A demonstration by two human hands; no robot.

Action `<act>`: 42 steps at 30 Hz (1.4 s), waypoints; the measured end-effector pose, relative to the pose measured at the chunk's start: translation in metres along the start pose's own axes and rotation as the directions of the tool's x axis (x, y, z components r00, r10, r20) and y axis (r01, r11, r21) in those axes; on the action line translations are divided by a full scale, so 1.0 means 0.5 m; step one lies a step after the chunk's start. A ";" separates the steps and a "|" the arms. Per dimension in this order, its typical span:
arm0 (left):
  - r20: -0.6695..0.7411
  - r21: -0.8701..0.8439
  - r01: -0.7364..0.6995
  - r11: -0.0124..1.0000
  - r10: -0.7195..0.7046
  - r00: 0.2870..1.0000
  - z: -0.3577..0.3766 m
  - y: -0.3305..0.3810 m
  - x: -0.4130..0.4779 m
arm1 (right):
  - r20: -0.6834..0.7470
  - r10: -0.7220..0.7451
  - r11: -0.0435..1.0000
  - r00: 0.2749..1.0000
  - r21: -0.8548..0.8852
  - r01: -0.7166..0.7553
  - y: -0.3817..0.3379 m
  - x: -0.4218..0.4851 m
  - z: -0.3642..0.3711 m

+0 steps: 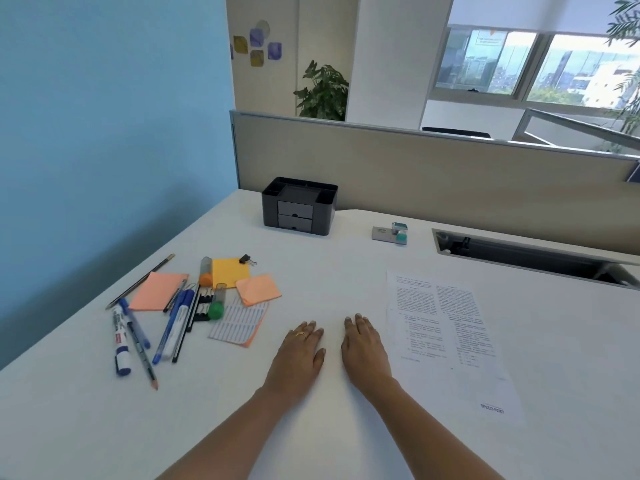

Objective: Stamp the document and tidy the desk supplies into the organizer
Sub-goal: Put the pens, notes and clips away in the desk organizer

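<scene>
Both hands lie flat and empty, palms down, on the desk: the left hand just beside the right hand. The document lies at 3 o'clock, touching the right hand's edge. The stamp sits at 1 o'clock, the organizer at 12, and the scattered supplies at 9.

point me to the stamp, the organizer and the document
stamp (401, 233), head view, on its teal body.
organizer (323, 206), head view, on its right front wall.
document (446, 327), head view, on the printed middle of the page.
</scene>
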State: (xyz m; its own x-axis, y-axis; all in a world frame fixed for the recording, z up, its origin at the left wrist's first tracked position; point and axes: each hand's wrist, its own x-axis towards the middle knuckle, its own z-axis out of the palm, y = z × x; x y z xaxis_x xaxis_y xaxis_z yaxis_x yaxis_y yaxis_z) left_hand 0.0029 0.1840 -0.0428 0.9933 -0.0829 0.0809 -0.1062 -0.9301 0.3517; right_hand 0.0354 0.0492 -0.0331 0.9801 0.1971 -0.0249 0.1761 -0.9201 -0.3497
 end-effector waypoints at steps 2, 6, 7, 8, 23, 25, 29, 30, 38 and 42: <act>0.005 0.019 0.010 1.000 -0.010 1.000 -0.003 -0.001 -0.012 | -0.001 -0.006 1.000 1.000 -0.025 0.006 -0.007 -0.013 0.004; 0.022 0.034 0.030 0.999 -0.031 0.999 -0.012 0.001 -0.031 | 0.038 -0.014 0.996 0.999 -0.093 0.017 -0.024 -0.031 0.006; 0.038 0.037 0.026 0.999 -0.027 0.999 -0.019 0.002 -0.033 | 0.052 -0.016 0.993 0.999 -0.113 0.022 -0.028 -0.033 0.006; 0.058 0.040 0.022 0.999 -0.024 0.998 -0.026 0.001 -0.034 | 0.061 -0.018 0.991 0.998 -0.128 0.026 -0.033 -0.035 0.004; -0.238 -0.116 0.079 0.990 -0.105 0.966 -0.172 -0.175 -0.065 | 0.037 -0.174 0.985 0.984 -0.005 0.174 -0.177 -0.009 0.037; -0.283 -0.136 0.081 0.987 -0.118 0.952 -0.187 -0.222 -0.073 | 0.004 -0.183 0.982 0.983 0.045 0.183 -0.208 0.001 0.046; -0.307 -0.145 0.094 0.985 -0.135 0.942 -0.216 -0.302 -0.078 | -0.022 -0.252 0.952 0.967 0.171 0.252 -0.282 0.017 0.064; -0.306 -0.157 0.103 0.982 -0.148 0.941 -0.221 -0.320 -0.075 | -0.017 -0.273 0.941 0.962 0.203 0.270 -0.302 0.020 0.066; -0.056 0.128 0.090 0.988 -0.083 0.995 -0.266 -0.426 0.017 | 0.054 -0.328 0.926 0.943 0.218 0.309 -0.402 0.061 0.086; -0.005 0.326 -0.063 0.943 0.068 0.998 -0.274 -0.433 0.062 | 0.074 -0.282 0.955 0.957 0.121 0.272 -0.413 0.077 0.084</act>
State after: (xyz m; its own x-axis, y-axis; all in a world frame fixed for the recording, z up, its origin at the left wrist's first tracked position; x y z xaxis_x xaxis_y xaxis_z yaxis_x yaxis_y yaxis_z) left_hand 0.0505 0.4318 0.0112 0.9835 -0.1442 0.1095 -0.1475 -0.9888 0.0227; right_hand 0.0328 0.2609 -0.0011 0.8813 0.4726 0.0058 0.4233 -0.7838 -0.4544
